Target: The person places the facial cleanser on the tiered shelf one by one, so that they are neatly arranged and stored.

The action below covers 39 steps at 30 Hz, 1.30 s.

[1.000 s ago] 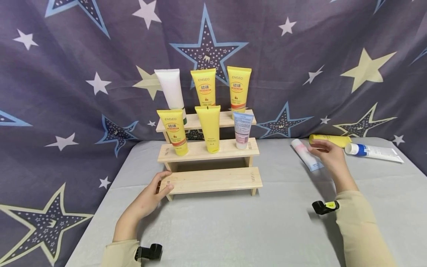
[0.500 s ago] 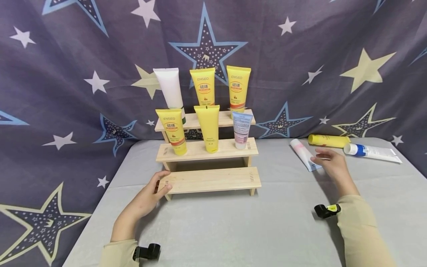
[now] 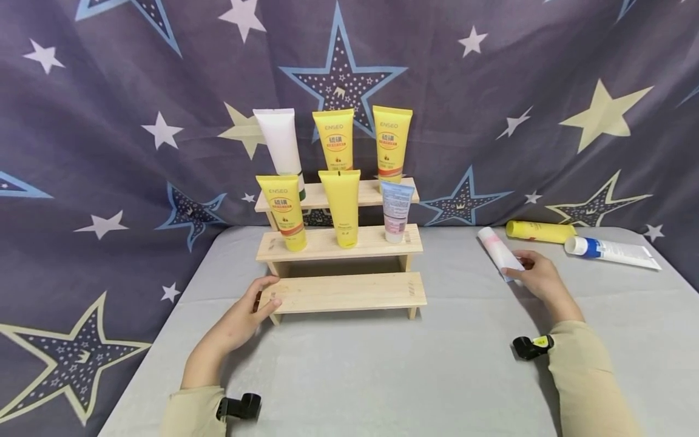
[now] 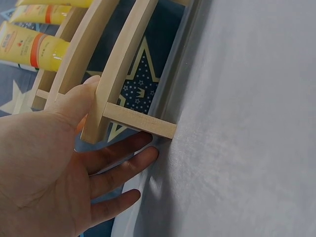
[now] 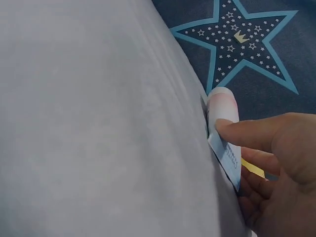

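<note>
My left hand (image 3: 236,325) grips the left end of the lowest step of a three-tier wooden display stand (image 3: 349,292). In the left wrist view the thumb (image 4: 81,101) lies against the step's end, the other fingers spread beside its leg. Far to the right, my right hand (image 3: 542,280) pinches the flat blue end of a white, pink and blue squeeze tube (image 3: 494,246) lying on the grey cloth. The right wrist view has the thumb (image 5: 247,132) across the tube's face and the fingers behind it, partly hidden.
Yellow tubes (image 3: 343,209), a white tube (image 3: 280,142) and a small blue-pink tube (image 3: 396,209) stand on the upper two tiers. Beyond my right hand lie a yellow tube (image 3: 540,231) and a white tube with a blue band (image 3: 614,251). A star-patterned curtain (image 3: 469,121) hangs behind.
My right hand has moved down from above the tubes to the blue end of the pink-and-white tube and now pinches it. The left hand stays on the stand.
</note>
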### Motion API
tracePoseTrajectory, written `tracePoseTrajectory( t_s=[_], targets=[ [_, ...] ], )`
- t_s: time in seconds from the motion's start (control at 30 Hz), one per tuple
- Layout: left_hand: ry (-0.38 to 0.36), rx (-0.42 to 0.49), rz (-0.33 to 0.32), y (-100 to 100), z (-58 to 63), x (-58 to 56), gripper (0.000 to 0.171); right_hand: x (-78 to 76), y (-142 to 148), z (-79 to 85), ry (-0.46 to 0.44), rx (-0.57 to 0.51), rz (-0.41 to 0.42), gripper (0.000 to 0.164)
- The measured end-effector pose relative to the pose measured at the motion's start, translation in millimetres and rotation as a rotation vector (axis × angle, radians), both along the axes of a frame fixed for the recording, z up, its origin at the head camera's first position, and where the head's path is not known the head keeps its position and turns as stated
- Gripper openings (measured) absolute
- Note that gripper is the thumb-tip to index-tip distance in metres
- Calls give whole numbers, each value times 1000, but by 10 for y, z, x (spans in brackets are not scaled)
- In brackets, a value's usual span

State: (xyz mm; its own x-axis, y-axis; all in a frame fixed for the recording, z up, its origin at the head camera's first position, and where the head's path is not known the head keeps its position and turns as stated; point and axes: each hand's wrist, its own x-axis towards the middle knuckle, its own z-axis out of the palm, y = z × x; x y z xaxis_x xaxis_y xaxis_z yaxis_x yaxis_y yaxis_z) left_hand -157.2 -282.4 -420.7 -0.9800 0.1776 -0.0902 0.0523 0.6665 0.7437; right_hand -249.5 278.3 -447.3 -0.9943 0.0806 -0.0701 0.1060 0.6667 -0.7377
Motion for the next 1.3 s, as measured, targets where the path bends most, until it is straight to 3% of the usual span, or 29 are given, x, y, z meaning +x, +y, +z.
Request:
tracePoseTrajectory(
  t_s=[0.3, 0.53, 0.67, 0.8, 1.0, 1.17, 1.3],
  targets=[
    [29, -23, -6, -33, 31, -22, 51, -8, -75, 32, -2, 20, 20, 70],
    [48, -15, -17, -33, 45, 9, 49, -2, -97, 17, 33, 3, 8, 61],
    [50, -20, -12, -26, 34, 13, 49, 16, -112, 21, 107, 2, -37, 53],
    [43, -12, -16, -14, 16, 10, 50, 37, -125, 27, 222, 0, -137, 42],
    [35, -6, -19, 14, 12, 4, 51, 38, -141, 101, 336, -116, -273, 42],
    [40, -6, -24, 9, 9, 2, 51, 51, -220, 223, 408, -222, -329, 42],
    [41, -8, -28, 9, -2, -3, 52, 79, -314, 326, 471, -235, -329, 37]
  ],
)
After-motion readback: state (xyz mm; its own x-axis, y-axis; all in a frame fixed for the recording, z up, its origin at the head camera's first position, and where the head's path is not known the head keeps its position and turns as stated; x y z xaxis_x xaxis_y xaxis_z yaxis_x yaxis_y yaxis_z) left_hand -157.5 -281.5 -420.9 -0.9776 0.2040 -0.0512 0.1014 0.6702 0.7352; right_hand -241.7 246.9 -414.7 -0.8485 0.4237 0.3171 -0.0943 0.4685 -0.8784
